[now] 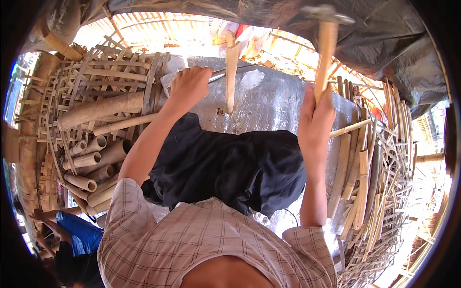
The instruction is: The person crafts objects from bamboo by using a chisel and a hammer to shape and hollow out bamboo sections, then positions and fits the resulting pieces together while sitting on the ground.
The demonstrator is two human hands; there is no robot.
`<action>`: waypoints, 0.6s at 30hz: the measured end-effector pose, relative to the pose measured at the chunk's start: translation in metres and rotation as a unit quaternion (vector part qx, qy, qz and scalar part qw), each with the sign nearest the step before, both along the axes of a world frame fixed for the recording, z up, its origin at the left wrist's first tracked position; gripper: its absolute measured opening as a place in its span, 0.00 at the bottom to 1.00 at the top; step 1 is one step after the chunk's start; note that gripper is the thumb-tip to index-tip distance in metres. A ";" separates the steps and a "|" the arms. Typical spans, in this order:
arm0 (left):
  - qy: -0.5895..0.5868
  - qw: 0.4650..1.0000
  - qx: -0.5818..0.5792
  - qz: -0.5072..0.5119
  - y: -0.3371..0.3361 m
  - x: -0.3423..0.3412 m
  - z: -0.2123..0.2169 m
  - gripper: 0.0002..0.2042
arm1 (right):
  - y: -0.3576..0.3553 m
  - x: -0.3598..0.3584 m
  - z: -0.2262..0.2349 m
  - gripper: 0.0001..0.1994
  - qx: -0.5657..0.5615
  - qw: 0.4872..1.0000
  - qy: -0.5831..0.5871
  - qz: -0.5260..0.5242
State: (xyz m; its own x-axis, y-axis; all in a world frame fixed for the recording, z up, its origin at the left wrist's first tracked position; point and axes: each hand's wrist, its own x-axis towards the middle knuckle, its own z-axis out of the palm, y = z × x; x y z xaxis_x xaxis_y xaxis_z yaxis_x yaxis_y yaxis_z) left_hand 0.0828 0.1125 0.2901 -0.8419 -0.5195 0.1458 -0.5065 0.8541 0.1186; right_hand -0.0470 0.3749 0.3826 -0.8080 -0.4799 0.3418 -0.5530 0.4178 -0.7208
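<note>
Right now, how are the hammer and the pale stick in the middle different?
The hammer is gripped in the right hand; the stick is in neither of the hands. The hammer has a metal head on top; the stick has none and narrows downward. Both look long, pale brown and nearly upright.

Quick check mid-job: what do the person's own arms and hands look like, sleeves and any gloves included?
The left hand and right hand are both bare, with no glove, cable or band visible. The forearms are uncovered too. The shirt is pale with a check of thin dark lines, and its short, loose sleeves end around the elbows.
</note>
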 end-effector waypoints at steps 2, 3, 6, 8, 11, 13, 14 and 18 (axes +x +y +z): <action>-0.012 1.000 0.006 -0.002 0.004 -0.009 0.005 0.10 | -0.005 -0.009 -0.042 0.13 0.023 0.999 0.031 0.026; 0.005 1.000 -0.001 -0.012 0.004 -0.013 0.006 0.09 | 0.004 -0.019 -0.083 0.13 0.103 0.990 0.069 0.074; 0.019 0.999 0.006 -0.025 0.007 -0.009 -0.007 0.08 | 0.040 -0.025 -0.157 0.13 0.193 0.965 0.107 0.139; 0.016 1.000 0.020 -0.006 0.001 -0.010 -0.012 0.07 | 0.048 -0.017 -0.148 0.11 0.192 0.968 0.090 0.131; 0.025 1.000 0.010 -0.009 -0.003 -0.011 -0.015 0.13 | 0.037 -0.018 -0.109 0.13 0.153 0.983 -0.005 0.102; 0.020 1.000 0.017 -0.014 -0.002 -0.002 -0.021 0.18 | 0.028 -0.003 -0.070 0.14 0.114 0.990 -0.053 0.065; 0.036 0.999 0.018 -0.027 -0.003 -0.005 -0.028 0.19 | 0.026 0.002 -0.066 0.14 0.076 0.994 -0.058 0.060; 0.072 0.991 0.077 -0.079 -0.004 -0.007 -0.035 0.18 | 0.032 0.027 -0.085 0.14 -0.028 0.995 -0.085 0.051</action>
